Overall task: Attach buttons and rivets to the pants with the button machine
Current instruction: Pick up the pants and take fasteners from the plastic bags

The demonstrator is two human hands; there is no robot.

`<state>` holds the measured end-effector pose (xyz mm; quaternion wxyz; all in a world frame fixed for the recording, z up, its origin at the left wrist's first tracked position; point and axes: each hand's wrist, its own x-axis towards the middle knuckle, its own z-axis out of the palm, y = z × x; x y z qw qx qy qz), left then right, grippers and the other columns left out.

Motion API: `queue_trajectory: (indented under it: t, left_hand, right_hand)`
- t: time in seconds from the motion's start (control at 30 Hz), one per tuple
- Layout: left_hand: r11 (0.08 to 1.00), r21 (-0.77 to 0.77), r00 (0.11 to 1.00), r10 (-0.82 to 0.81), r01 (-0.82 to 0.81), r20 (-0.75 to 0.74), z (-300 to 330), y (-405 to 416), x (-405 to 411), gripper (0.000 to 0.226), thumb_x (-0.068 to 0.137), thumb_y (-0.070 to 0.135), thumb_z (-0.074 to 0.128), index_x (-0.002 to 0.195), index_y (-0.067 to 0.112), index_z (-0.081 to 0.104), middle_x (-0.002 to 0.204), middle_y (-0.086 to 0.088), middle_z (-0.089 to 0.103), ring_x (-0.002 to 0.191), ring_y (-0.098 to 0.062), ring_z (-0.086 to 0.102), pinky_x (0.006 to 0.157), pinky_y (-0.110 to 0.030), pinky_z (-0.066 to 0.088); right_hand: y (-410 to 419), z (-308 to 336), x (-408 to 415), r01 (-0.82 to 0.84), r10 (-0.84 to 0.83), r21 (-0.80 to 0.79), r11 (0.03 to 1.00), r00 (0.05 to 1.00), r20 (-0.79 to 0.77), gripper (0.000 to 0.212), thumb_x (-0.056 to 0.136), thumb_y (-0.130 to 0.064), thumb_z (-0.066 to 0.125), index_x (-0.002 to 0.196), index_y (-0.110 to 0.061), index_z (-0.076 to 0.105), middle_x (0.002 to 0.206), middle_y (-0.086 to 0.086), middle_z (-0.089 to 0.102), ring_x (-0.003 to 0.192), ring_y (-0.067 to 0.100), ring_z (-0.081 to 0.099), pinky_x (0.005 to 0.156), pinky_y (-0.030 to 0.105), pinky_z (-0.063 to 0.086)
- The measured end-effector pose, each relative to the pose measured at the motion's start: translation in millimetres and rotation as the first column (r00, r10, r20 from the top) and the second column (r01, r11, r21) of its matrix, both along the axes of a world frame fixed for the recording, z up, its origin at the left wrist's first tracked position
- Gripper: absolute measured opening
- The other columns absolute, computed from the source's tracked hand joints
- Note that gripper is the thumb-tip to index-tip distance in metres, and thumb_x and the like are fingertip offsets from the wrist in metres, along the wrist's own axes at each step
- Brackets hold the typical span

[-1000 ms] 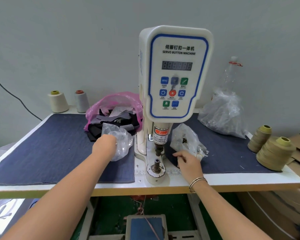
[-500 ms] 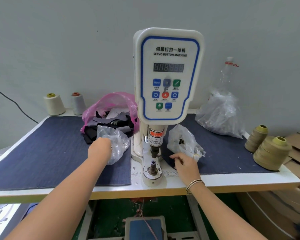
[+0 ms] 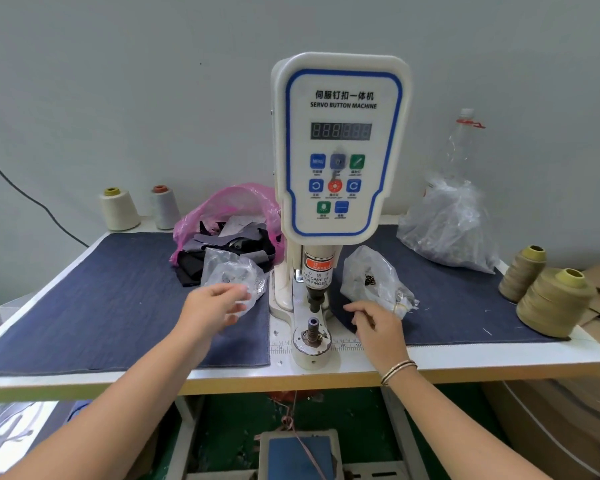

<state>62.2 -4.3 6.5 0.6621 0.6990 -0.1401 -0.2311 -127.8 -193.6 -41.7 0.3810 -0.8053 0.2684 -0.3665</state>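
The white servo button machine point(image 3: 340, 150) stands at the middle of the table, with its lower die post point(image 3: 313, 325) bare in front. My left hand point(image 3: 212, 308) hovers at the mouth of a clear plastic bag point(image 3: 231, 271) left of the machine, fingers loosely spread and blurred. My right hand point(image 3: 378, 327) rests on the denim mat's edge point(image 3: 342, 311) beside a second clear bag point(image 3: 371, 275) of small dark metal parts. Its fingers are curled, and anything under them is hidden. No pants are in view.
A pink bag of dark fabric scraps point(image 3: 229, 233) lies behind the left bag. A large clear bag point(image 3: 447, 226) and a plastic bottle point(image 3: 463, 143) stand at the back right. Thread cones sit at the back left point(image 3: 118, 209) and right edge point(image 3: 551, 299). A foot pedal point(image 3: 298, 455) lies below.
My left hand has pulled back out of the left bag toward me. My right hand's fingers curled in and shifted slightly near the right bag. The camera moved closer.
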Motion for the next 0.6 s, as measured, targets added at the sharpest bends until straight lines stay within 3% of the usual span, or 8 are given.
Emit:
queue_trajectory:
  t: [0.07, 0.2, 0.33, 0.6]
  left_hand:
    - [0.991, -0.026, 0.977, -0.137, 0.134, -0.165, -3, 0, -21, 0.008, 0.084, 0.020, 0.072, 0.084, 0.012, 0.074, 0.082, 0.000, 0.075, 0.061, -0.003, 0.065, 0.048, -0.014, 0.047]
    - [0.945, -0.051, 0.903, -0.324, 0.323, -0.282, -4, -12, -57, 0.010, 0.083, 0.024, 0.072, 0.081, 0.014, 0.075, 0.079, 0.002, 0.072, 0.057, -0.002, 0.060, 0.050, -0.014, 0.046]
    - [0.937, -0.091, 0.869, -0.346, 0.336, -0.353, 0, -21, -75, 0.022, 0.083, 0.020, 0.072, 0.098, 0.003, 0.073, 0.079, -0.003, 0.073, 0.052, -0.002, 0.057, 0.049, -0.012, 0.045]
    - [0.949, -0.114, 0.851, -0.315, 0.295, -0.420, -2, -23, -78, 0.016, 0.083, 0.016, 0.072, 0.093, 0.004, 0.072, 0.079, -0.005, 0.073, 0.053, -0.004, 0.060, 0.046, -0.014, 0.046]
  right_hand:
    - [19, 6, -4, -0.077, 0.088, -0.139, 0.987, 0.994, 0.072, 0.021, 0.090, -0.003, 0.054, 0.094, -0.018, 0.070, 0.085, -0.018, 0.062, 0.079, 0.002, 0.060, 0.069, 0.011, 0.046]
    - [52, 9, -4, -0.228, 0.253, -0.249, 0.941, 0.965, 0.070, 0.011, 0.088, -0.016, 0.061, 0.096, -0.015, 0.068, 0.083, -0.007, 0.063, 0.073, 0.007, 0.059, 0.061, 0.013, 0.048]
    - [61, 18, 1, -0.211, 0.224, -0.111, 0.971, 0.968, 0.116, 0.014, 0.086, -0.016, 0.067, 0.094, -0.028, 0.068, 0.083, -0.015, 0.064, 0.080, 0.003, 0.060, 0.065, 0.010, 0.047]
    - [55, 22, 3, -0.198, 0.204, -0.101, 0.975, 0.978, 0.052, 0.005, 0.086, -0.020, 0.068, 0.089, -0.017, 0.071, 0.073, -0.020, 0.061, 0.077, -0.002, 0.059, 0.062, 0.006, 0.044]
